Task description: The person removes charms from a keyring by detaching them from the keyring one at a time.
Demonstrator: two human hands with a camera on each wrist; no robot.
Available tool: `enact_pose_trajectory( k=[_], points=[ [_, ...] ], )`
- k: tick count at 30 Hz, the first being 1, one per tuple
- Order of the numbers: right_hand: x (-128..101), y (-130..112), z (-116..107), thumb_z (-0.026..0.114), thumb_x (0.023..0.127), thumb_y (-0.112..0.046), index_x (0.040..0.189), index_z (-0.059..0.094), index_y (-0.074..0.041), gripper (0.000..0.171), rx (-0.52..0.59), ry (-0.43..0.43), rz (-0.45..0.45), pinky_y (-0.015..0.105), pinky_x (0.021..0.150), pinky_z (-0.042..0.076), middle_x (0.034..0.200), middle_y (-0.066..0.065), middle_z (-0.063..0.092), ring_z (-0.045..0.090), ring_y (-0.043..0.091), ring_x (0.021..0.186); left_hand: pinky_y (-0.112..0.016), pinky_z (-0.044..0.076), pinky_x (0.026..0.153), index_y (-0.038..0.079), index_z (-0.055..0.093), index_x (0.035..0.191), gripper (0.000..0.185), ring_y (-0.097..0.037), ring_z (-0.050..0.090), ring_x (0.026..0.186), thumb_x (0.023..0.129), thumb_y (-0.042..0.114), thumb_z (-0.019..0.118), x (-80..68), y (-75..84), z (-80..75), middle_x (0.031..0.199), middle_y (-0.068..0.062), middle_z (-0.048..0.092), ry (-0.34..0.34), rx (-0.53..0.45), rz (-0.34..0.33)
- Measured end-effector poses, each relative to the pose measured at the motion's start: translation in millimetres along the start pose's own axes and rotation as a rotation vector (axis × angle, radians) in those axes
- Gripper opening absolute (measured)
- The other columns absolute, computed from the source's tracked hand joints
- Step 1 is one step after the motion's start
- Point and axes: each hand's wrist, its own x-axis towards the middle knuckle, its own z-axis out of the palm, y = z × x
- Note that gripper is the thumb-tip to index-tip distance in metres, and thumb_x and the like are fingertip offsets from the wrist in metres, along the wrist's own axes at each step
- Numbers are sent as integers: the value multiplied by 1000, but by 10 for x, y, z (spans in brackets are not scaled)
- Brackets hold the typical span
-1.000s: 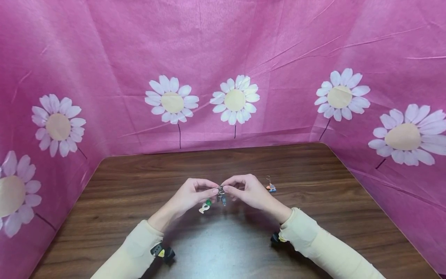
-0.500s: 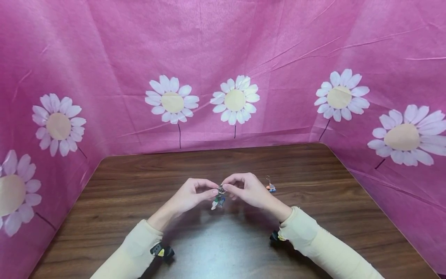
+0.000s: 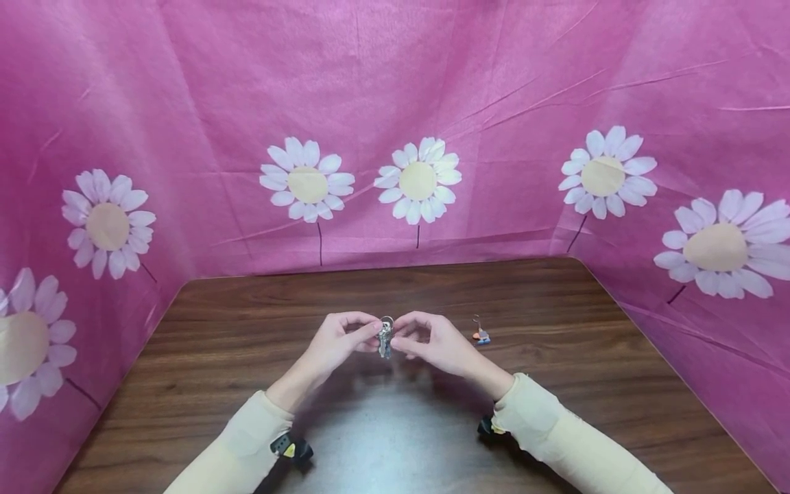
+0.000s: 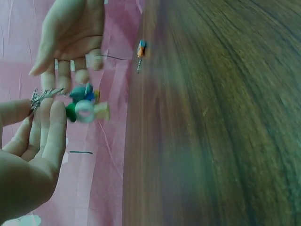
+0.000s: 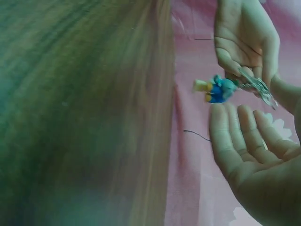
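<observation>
Your left hand (image 3: 338,341) and right hand (image 3: 432,339) meet above the dark wood-grain table (image 3: 247,329), fingertips facing each other. Between them you hold a silver metal key ring with small green, blue and cream charms (image 3: 385,336).

The left wrist view shows the left thumb and forefinger pinching the wire end of the ring (image 4: 44,95), the other left fingers (image 4: 54,127) lying fairly straight beside it. The charm cluster (image 4: 84,107) hangs just off those fingertips.

In the right wrist view the fingers of your right hand (image 5: 244,136) are nearly straight, palm up, just under the charms (image 5: 216,89). Whether the right thumb touches the ring, cannot tell; the head view shows the right fingers curled in at the ring, grip itself hidden.

Cream sleeves (image 3: 549,432) cover both forearms, a black wrist camera (image 3: 290,449) under each.

Past your right knuckles, well apart from the fingers, a second small orange-and-blue charm on a wire loop (image 3: 480,333) lies flat on the table.

Farthest out, the pink cloth backdrop printed with white daisies (image 3: 420,178) stands round the table's far and side edges.
</observation>
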Motion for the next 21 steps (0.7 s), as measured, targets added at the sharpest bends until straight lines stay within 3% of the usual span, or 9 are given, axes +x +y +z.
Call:
enact_pose_trajectory(
  k=[6, 14, 21],
  points=[
    [-8, 50, 90, 85, 85, -21, 112, 64, -6, 38, -118, -17, -15, 32, 71, 62, 98, 5, 70, 73, 17, 81, -37, 62, 80, -15, 65, 113, 29, -17, 71, 78, 97, 9, 69, 15, 18, 44, 95, -11, 73, 26, -49, -13],
    [12, 59, 149, 79, 90, -14, 100, 67, -3, 20, -83, 18, 4, 44, 59, 62, 85, 6, 72, 71, 39, 68, -38, 61, 82, -15, 65, 113, 29, -17, 74, 82, 97, 8, 69, 5, 21, 74, 100, -17, 74, 23, -89, -34],
    [-7, 27, 127, 73, 95, -15, 98, 73, -5, 10, -122, 3, 1, 44, 61, 62, 86, 8, 74, 73, 36, 67, -38, 61, 81, -15, 65, 114, 30, -17, 74, 80, 96, 9, 70, 15, -6, 59, 101, -19, 74, 16, -74, -26]
  ],
)
